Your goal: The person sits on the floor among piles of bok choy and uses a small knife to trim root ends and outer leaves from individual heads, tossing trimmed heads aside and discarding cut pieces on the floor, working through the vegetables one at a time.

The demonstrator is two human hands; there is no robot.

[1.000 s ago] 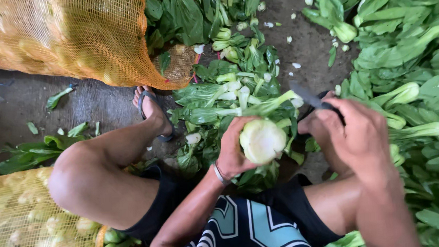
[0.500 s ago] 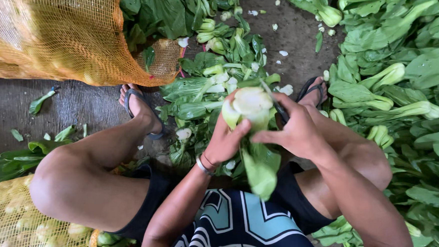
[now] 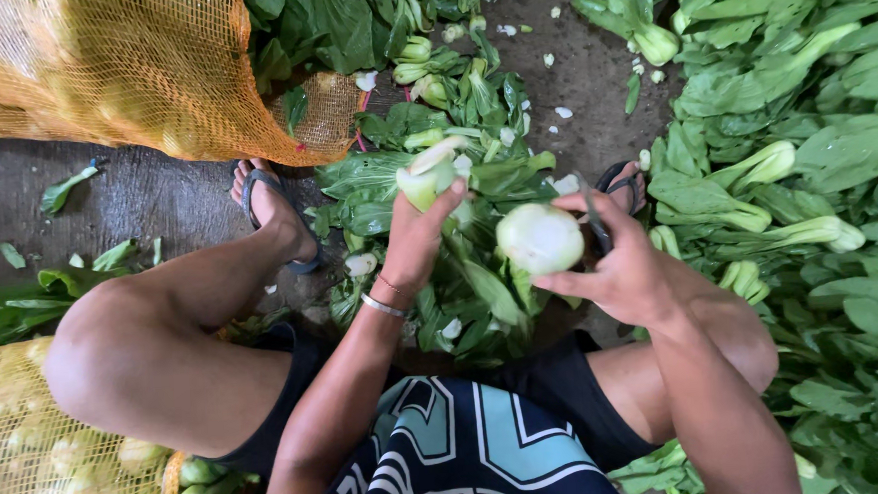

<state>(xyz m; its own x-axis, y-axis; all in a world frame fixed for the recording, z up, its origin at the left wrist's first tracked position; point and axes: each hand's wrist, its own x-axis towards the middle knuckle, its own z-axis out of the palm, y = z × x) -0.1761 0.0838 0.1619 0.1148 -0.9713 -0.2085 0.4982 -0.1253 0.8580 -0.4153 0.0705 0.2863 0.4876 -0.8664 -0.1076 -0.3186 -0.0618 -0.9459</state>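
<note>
Right hand (image 3: 625, 267) is gripping a trimmed bok choy (image 3: 541, 238) base-up plus a knife (image 3: 591, 209), while the left hand (image 3: 420, 236) is clenching a torn-off stalk piece (image 3: 427, 175) just left, over the leaf pile (image 3: 482, 295).

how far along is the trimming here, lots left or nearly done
Done: trimmed heads fill the yellow mesh sack at the lower left, and cut leaves lie between the feet. In hand: the right hand holds a trimmed pale head along with a knife, while the left hand holds a stripped-off leaf piece. Left: a big pile of untrimmed bok choy at the right, so plenty remains.
</note>
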